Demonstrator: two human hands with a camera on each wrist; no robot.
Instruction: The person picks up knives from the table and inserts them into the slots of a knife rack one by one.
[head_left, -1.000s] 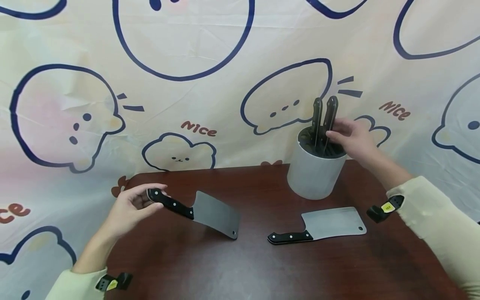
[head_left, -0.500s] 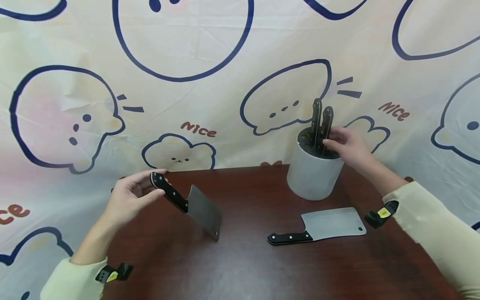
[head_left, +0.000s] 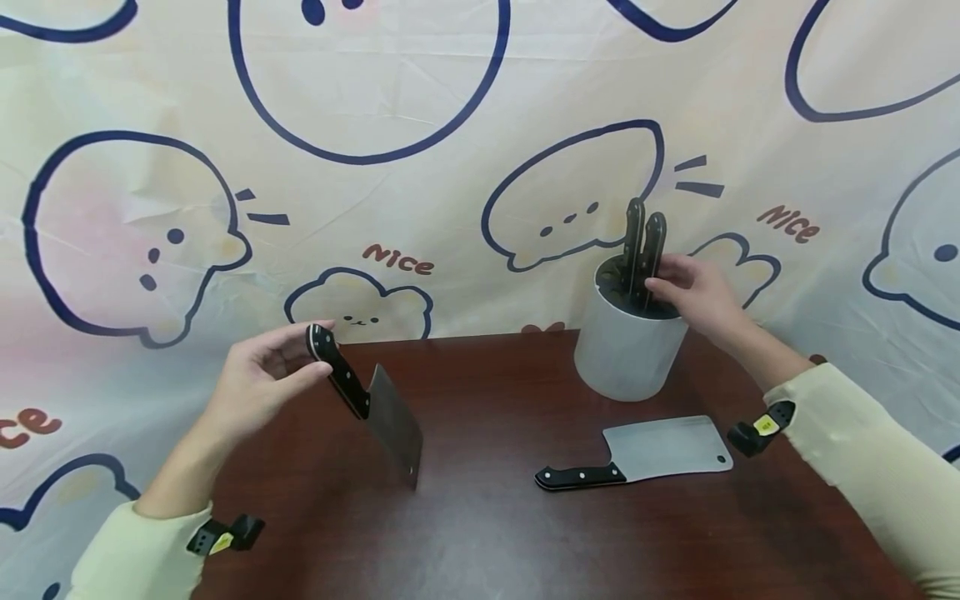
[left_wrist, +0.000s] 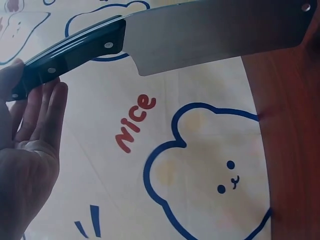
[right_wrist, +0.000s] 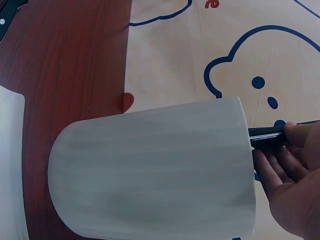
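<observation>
My left hand (head_left: pixel 258 375) pinches the end of a black riveted handle, holding a cleaver (head_left: pixel 393 425) tilted with its blade pointing down over the table. In the left wrist view that cleaver's broad blade (left_wrist: pixel 215 37) spans the top. At the back right, my right hand (head_left: pixel 697 292) pinches the black handle of a knife (head_left: pixel 655 246) standing in a white round knife holder (head_left: pixel 628 354). Beside it in the holder stands another black-handled knife (head_left: pixel 633 229). Both of their blades are hidden inside. A second cleaver (head_left: pixel 667 450) lies flat in front of the holder, handle to the left.
The dark brown wooden table (head_left: pixel 480 533) meets a patterned cloth backdrop (head_left: pixel 420 200) along its rear edge. The holder stands close to that backdrop. A strapped device (head_left: pixel 761 427) sits on the right wrist.
The right-hand knife has gone lower into the holder, with my right hand moving down and left. My left hand has risen, turning its cleaver steeper and edge-on. The lying cleaver stayed put.
</observation>
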